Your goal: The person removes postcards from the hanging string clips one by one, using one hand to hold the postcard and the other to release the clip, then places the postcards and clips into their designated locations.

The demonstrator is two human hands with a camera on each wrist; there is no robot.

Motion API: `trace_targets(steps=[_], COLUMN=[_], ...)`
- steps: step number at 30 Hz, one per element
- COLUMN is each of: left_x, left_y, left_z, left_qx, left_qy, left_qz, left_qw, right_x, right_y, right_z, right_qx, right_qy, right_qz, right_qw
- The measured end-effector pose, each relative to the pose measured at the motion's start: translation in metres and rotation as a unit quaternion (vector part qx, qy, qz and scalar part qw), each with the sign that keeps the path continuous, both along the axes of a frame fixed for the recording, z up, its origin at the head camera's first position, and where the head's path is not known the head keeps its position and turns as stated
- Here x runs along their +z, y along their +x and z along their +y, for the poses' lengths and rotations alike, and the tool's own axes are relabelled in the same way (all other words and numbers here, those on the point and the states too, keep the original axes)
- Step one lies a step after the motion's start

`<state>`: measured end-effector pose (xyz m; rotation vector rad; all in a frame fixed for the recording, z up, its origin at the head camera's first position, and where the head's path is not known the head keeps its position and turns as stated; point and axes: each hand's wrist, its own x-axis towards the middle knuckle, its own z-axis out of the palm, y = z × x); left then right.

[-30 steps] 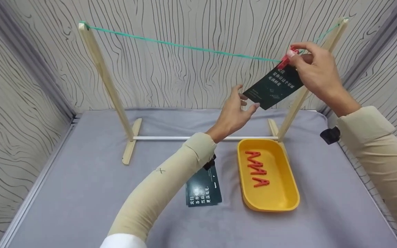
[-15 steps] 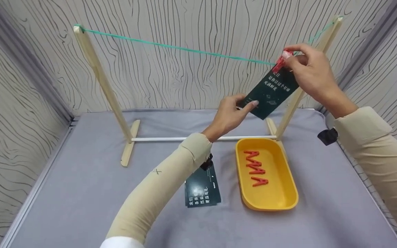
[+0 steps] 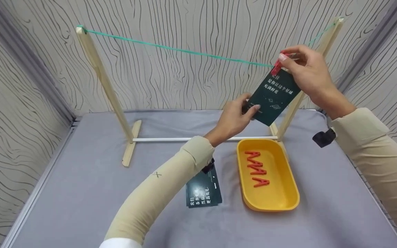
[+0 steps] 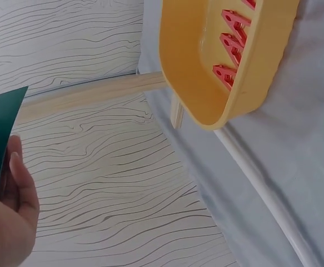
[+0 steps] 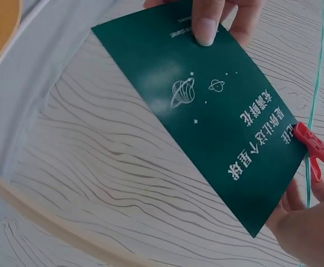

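Note:
A dark green card (image 3: 274, 94) with white print hangs tilted at the right part of a green string (image 3: 184, 51). My left hand (image 3: 233, 115) pinches its lower left edge, thumb on the printed face. A red clothespin (image 5: 314, 146) bites the card's upper corner right at the string. My right hand (image 3: 312, 70) holds the clothespin's handles between thumb and fingers, partly behind the card in the right wrist view. In the left wrist view, the left hand (image 4: 9, 214) is at the lower left with the card's corner.
Two wooden posts (image 3: 103, 79) hold the string, joined low by a white rod (image 3: 160, 139). A yellow bin (image 3: 289, 186) with several red clothespins stands by the right post. Green cards (image 3: 203, 191) lie stacked on the grey cloth (image 3: 81, 193), partly under the left forearm.
The card has swung lower and more upright, and the right hand with the clothespin has moved slightly down and left. My left hand has taken hold of the card's lower edge.

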<state>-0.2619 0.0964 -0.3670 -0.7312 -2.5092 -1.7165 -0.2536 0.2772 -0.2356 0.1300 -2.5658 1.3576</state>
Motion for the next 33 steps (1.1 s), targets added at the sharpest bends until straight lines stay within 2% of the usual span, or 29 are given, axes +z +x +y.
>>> trace_targets(steps=[6,14,18,26,33], left_x=[-0.001,-0.001,-0.002,-0.009,-0.013], left_y=[0.002,0.001,0.001,0.000,-0.001], left_z=[-0.004,-0.004,-0.004,-0.012,-0.016], left_qx=[-0.002,-0.002,-0.010,-0.009,0.000], left_qy=[-0.010,-0.005,0.000,0.007,0.009], left_qz=[0.015,0.014,0.009,-0.017,-0.022], left_qw=[0.9998,0.9999,0.9999,0.9998,0.9997], right_x=[-0.002,-0.010,-0.012,-0.014,-0.016], right_y=[-0.001,-0.006,-0.008,-0.006,-0.002], right_z=[0.004,0.007,0.007,0.001,-0.003], right_qx=[0.010,-0.006,-0.025,-0.059,-0.075], right_qy=[-0.026,-0.068,-0.045,0.024,0.039], right_qz=[0.006,0.070,0.085,0.077,0.124], right_qw=[1.000,0.995,0.995,0.995,0.989])
